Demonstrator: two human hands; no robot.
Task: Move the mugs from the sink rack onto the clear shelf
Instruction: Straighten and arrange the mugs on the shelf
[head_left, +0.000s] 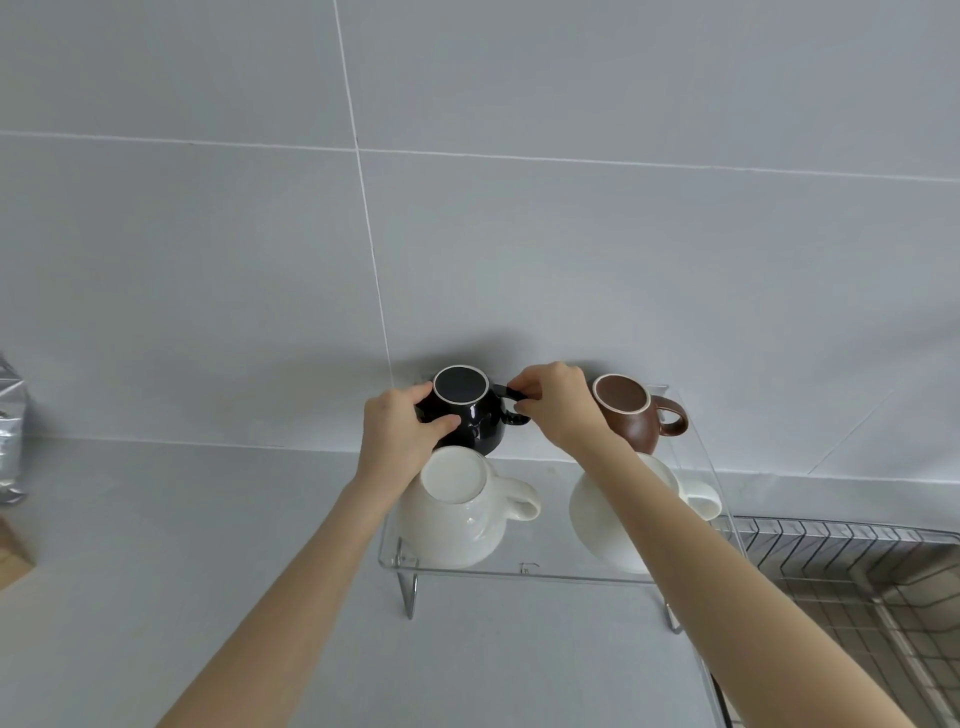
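Observation:
A black mug (475, 418) stands upside down at the back left of the clear shelf (524, 569). My left hand (397, 434) grips its body from the left. My right hand (553, 405) pinches its handle from the right. A brown mug (631, 413) stands upside down at the back right. In the front row, a white mug (457, 512) is upside down on the left. A second white mug (602, 512) on the right is partly hidden by my right forearm.
The wire sink rack (852, 566) lies at the lower right, beside the shelf. A silver foil bag (10, 431) stands at the far left edge, with a brown box corner (13, 551) below it. A grey tiled wall rises right behind the shelf.

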